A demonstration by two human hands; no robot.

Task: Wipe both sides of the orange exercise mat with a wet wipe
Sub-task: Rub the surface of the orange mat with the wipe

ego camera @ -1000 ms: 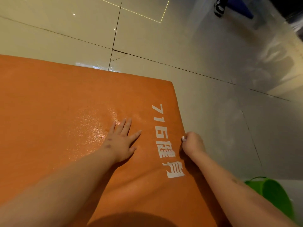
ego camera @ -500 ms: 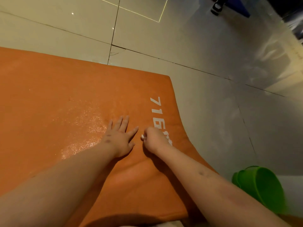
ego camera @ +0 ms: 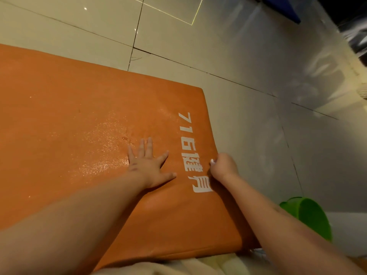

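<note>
The orange exercise mat lies flat on the tiled floor and fills the left and middle of the head view. White lettering runs along its right end. A wet, glistening patch shows beside my left hand, which rests flat on the mat with the fingers spread. My right hand is closed in a fist near the mat's right edge, just right of the lettering. A small bit of white wet wipe peeks out of the fist; the rest is hidden inside.
A green plastic bucket stands on the floor at the lower right, close to my right forearm. Glossy beige floor tiles surround the mat. A blue object lies at the top right. Pale cloth shows at the bottom edge.
My right hand with the wipe swept left across the lettering towards my left hand, then back right to the mat's edge. My left hand stayed flat in place.
</note>
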